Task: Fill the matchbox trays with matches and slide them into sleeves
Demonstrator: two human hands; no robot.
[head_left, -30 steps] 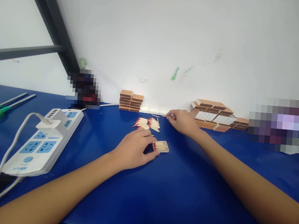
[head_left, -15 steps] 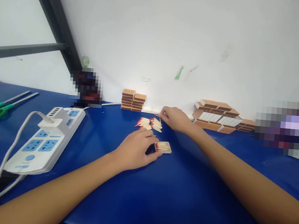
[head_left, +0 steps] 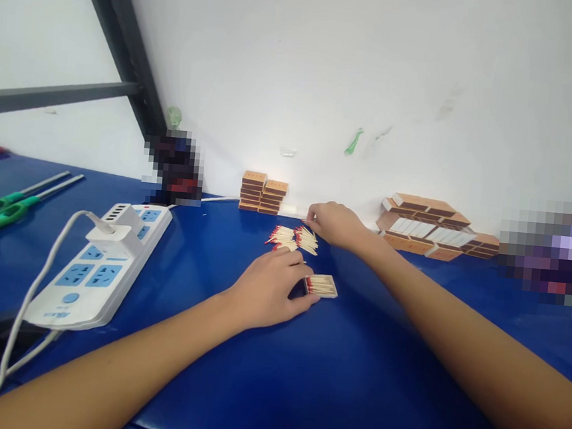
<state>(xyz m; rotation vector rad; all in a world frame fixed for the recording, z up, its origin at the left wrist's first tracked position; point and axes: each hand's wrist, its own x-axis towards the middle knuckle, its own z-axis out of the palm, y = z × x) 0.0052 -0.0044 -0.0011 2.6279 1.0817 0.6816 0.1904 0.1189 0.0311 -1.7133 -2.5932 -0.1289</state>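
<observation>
On the blue table [head_left: 332,379] lies an open matchbox tray [head_left: 322,286] full of red-tipped matches. My left hand [head_left: 269,288] rests beside it, fingers curled, thumb and fingers holding the tray's left end. Just behind lies a loose pile of matches [head_left: 294,238]. My right hand [head_left: 334,223] is at the pile's far right edge, fingers pinched together over the matches; what they hold is too small to make out.
A short stack of brown matchboxes [head_left: 262,193] stands against the white wall, and a larger heap of matchboxes and white trays [head_left: 428,227] lies at the right. A white power strip [head_left: 104,262] with cable lies left. Green lighters [head_left: 1,206] sit far left.
My right hand has moved left from beside the matchbox heap to the loose match pile. My left hand has stayed on the tray. The view has shifted slightly.
</observation>
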